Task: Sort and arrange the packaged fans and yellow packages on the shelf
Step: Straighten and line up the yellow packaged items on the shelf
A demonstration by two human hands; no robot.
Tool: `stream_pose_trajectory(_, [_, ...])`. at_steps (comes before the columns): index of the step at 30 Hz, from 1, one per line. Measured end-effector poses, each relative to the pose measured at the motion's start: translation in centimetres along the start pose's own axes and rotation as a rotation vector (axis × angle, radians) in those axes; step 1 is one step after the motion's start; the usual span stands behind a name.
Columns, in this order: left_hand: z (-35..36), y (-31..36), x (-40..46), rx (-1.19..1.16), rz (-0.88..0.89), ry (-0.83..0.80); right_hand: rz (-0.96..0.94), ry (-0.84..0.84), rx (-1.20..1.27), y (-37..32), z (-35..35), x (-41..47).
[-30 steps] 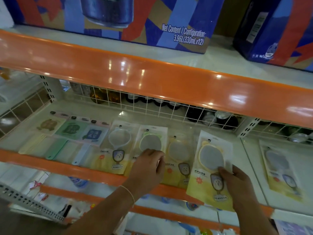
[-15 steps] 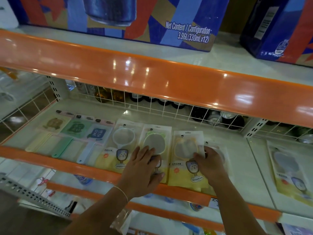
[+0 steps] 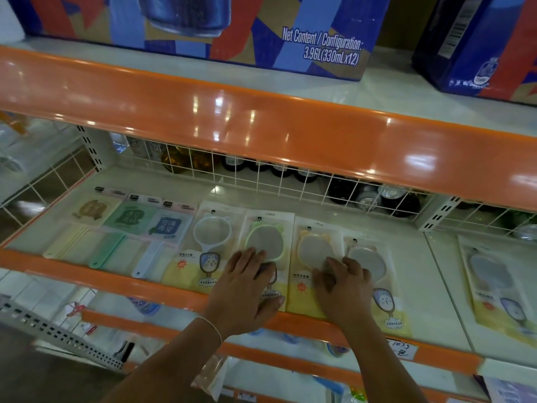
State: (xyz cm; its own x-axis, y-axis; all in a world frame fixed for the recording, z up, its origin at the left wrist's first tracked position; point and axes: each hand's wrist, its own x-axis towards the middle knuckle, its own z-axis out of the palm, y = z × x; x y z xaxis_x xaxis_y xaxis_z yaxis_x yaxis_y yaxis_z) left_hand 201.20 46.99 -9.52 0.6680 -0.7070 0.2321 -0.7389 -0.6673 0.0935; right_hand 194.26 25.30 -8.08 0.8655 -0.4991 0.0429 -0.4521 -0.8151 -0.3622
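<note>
Several yellow packages lie flat in a row on the white shelf (image 3: 418, 286). My left hand (image 3: 247, 289) rests flat on the package with a green-rimmed round piece (image 3: 267, 228). My right hand (image 3: 344, 289) presses with bent fingers on the package with a yellow-rimmed piece (image 3: 312, 242) and the overlapping package (image 3: 374, 263) to its right. Left of my hands lies a package with a white-rimmed piece (image 3: 212, 231). Three packaged fans lie at the left: beige (image 3: 93, 209), green (image 3: 128, 218) and blue (image 3: 170, 226).
Another yellow package (image 3: 494, 283) lies on the neighbouring shelf section at right. A white wire grid (image 3: 290, 181) backs the shelf, with bottles and cans behind it. An orange rail (image 3: 261, 123) overhangs above, carrying blue drink cartons (image 3: 203, 21).
My right hand laid the lifted yellow package down flat at the right of the row and now presses on it. My left hand flattened onto its package.
</note>
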Motion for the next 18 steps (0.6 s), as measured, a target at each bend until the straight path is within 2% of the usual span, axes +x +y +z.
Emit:
stream_pose_trajectory(7, [0.1,-0.1,-0.1,0.003,0.01,-0.01,-0.063,-0.006,-0.049,-0.8,0.1,-1.0])
stream_pose_trajectory(18, [0.2,-0.1,0.0,-0.007,-0.004,-0.017,-0.043,0.039,-0.058,-0.9,0.6,-1.5])
